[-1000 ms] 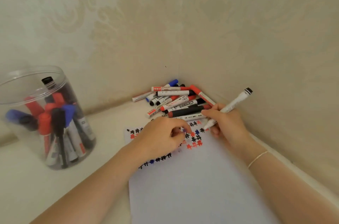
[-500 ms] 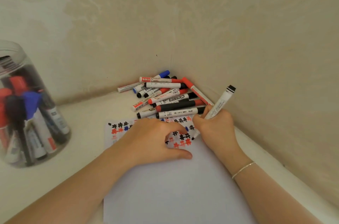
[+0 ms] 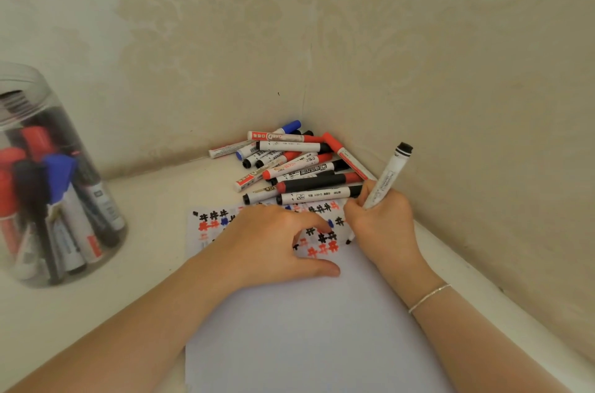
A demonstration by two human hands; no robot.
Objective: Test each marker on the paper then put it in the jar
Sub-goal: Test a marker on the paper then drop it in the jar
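Observation:
A white sheet of paper (image 3: 309, 328) lies on the table, its far end covered with black, red and blue hash marks. My right hand (image 3: 383, 228) grips a white marker (image 3: 386, 180) with a black end, its black tip touching the paper beside the marks. My left hand (image 3: 273, 244) lies flat on the paper, fingers and thumb spread over the marks, holding nothing that I can see. A clear plastic jar (image 3: 48, 186) stands at the far left with several red, blue and black markers inside.
A pile of several loose markers (image 3: 296, 167) lies in the corner just beyond the paper. Patterned walls (image 3: 450, 70) close in behind and to the right. Bare tabletop (image 3: 154, 231) lies between jar and paper.
The view shifted right, so the jar slid toward the left edge. My left hand flattened on the paper and the marker's tip came down beside the marks.

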